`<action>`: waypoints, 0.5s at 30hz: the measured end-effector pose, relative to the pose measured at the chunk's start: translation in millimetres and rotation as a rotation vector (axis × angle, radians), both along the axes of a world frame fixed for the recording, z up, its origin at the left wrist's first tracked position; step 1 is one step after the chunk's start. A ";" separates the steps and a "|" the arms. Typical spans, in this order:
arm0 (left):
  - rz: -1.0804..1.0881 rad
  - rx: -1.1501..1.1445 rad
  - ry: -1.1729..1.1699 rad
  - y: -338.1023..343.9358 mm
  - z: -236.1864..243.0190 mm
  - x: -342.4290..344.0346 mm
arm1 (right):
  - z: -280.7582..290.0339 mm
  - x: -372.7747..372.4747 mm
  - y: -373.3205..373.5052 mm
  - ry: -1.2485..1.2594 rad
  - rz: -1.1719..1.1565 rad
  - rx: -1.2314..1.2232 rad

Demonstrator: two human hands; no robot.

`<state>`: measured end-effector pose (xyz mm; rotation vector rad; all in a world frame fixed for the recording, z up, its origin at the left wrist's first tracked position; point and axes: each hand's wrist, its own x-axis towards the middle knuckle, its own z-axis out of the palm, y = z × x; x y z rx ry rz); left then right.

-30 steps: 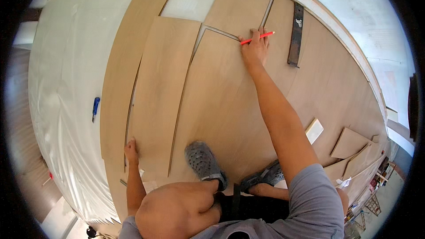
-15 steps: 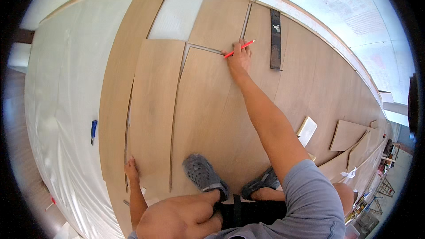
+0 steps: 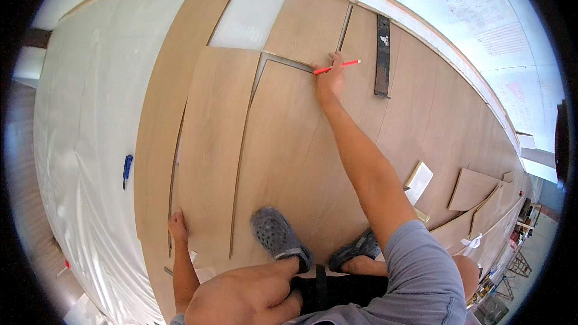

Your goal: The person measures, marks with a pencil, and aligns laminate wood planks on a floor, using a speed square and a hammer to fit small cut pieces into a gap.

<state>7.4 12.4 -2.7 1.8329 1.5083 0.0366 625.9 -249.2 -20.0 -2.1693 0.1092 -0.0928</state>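
My right hand [image 3: 330, 81] is closed around a red pencil [image 3: 352, 62], which lies crosswise through the fingers. Its fingertips rest at the far end of a wood floor plank [image 3: 280, 120], beside a narrow gap that separates it from a shorter board [image 3: 308, 21]. Down at the lower left, my left hand [image 3: 177, 227] has curled fingers at the left edge of another plank [image 3: 211, 144]. That plank lies slightly askew, with thin dark gaps along both its sides.
A black metal pull bar [image 3: 383, 54] lies at the far right near the wall. On the white sheeting [image 3: 84, 126] to the left is a blue utility knife [image 3: 127, 171]. Offcut boards [image 3: 475, 189] and a white block [image 3: 419, 180] lie at right. My grey clogs [image 3: 280, 233] stand on the planks.
The view has shifted slightly, so the planks appear a little further right and up. Both hands stay at nearly the same spots, the pencil still in the right one.
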 end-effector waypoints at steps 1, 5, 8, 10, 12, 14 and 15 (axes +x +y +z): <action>0.002 -0.028 0.036 4.0 -1.4 3.0 | 2.1 2.6 4.8 0.067 -0.103 0.053; -0.011 0.043 0.076 21.8 0.6 1.7 | 26.0 14.2 19.0 0.193 -0.162 0.211; -0.094 0.080 0.031 23.9 -20.9 4.5 | 10.8 73.3 -31.9 0.465 -0.196 0.481; -0.348 0.099 0.078 25.7 -67.5 -29.3 | -11.9 102.4 -57.7 0.427 0.048 0.264; -0.675 0.269 0.266 62.8 -83.1 -90.6 | 17.6 67.5 -7.8 0.478 0.069 0.559; -0.186 0.136 0.132 28.8 -65.0 -70.7 | 62.6 44.3 11.2 0.595 -0.084 0.723; 0.096 0.103 0.022 20.6 -54.2 -54.6 | 104.5 49.6 20.9 0.582 -0.048 0.742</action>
